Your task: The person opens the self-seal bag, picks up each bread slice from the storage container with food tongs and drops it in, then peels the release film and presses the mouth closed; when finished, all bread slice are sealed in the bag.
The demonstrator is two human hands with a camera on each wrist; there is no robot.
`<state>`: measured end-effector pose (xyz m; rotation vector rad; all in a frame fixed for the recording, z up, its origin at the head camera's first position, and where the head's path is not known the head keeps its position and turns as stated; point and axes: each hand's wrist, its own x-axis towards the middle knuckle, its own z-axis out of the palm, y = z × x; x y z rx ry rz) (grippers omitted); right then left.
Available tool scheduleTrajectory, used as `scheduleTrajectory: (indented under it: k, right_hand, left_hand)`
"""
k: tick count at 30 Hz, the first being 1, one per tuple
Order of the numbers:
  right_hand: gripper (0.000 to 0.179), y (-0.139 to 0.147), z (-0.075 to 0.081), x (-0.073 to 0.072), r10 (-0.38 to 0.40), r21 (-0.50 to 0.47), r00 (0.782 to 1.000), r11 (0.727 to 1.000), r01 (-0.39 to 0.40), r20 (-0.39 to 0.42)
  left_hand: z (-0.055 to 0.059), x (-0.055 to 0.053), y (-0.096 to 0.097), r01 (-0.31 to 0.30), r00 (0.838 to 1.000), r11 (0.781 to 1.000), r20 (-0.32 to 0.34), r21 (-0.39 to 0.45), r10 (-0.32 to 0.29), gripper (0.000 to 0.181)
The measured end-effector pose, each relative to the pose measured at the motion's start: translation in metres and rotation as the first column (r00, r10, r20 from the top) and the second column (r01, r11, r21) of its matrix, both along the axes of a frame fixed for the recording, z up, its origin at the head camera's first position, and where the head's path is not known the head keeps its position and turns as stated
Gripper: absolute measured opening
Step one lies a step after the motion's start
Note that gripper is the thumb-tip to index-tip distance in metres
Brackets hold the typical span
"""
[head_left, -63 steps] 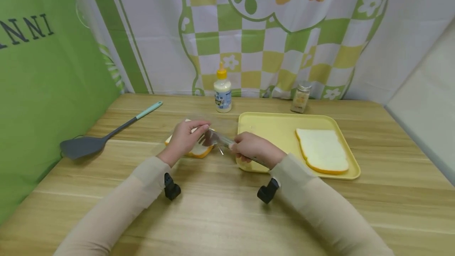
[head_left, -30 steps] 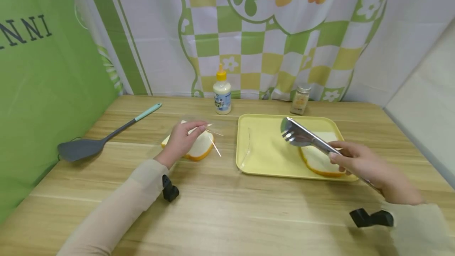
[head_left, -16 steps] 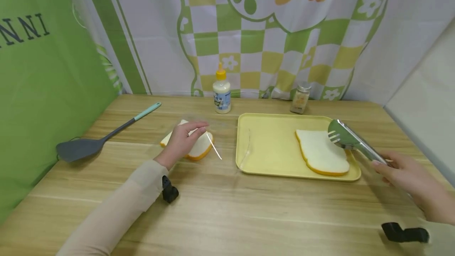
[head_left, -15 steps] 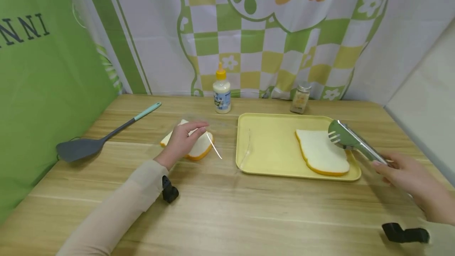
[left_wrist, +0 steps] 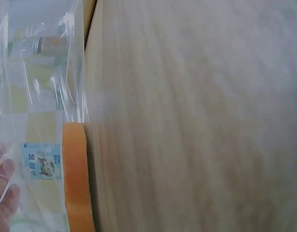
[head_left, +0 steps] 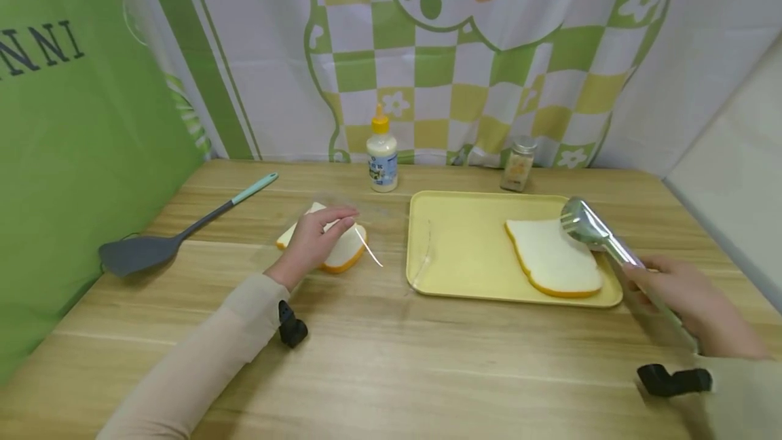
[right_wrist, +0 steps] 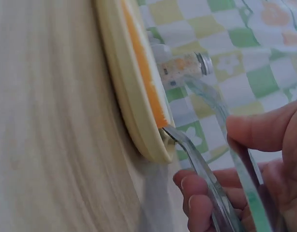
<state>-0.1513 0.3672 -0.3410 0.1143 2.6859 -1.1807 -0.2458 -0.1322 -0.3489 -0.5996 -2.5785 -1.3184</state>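
Note:
In the head view my left hand (head_left: 311, 242) pinches the opening of a clear plastic bag (left_wrist: 39, 92) between thumb and fingers. A bread slice (head_left: 345, 250) with an orange crust lies behind and below that hand, partly covered by it. My right hand (head_left: 684, 297) holds metal tongs (head_left: 618, 248) at the right end of the yellow tray (head_left: 461, 250). Spread apart, the tongs reach the right edge of a second bread slice (head_left: 546, 257) on the tray. In the right wrist view, their lower arm meets the slice's corner near the rim; whether it is underneath, I cannot tell.
A yellow-capped squeeze bottle (head_left: 383, 158) and a seasoning jar (head_left: 518, 165) stand along the back, before a checked curtain (head_left: 434, 100). A grey spatula (head_left: 143, 254) with a mint handle lies at left. The bag's clear film stretches over the tray's left edge.
My right hand has carried the tongs from beside the left hand to the tray's right side, then slightly left onto the slice's edge. The left hand has stayed in place.

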Motion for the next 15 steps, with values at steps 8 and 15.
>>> scheduleTrajectory:
  k: [8,15]
  right_hand:
    - [0.027,0.019,-0.003,-0.008,0.058,-0.542,0.992,0.841,0.011,0.111]
    - [0.032,0.014,0.006,-0.016,0.208,-0.743,0.974,0.665,-0.077,0.085]
  left_hand:
    - [0.000,0.000,0.001,0.008,1.000,1.000,-0.021,-0.001,-0.008,0.027]
    - [0.000,0.001,0.002,-0.001,1.000,1.000,-0.012,0.003,0.001,0.026]
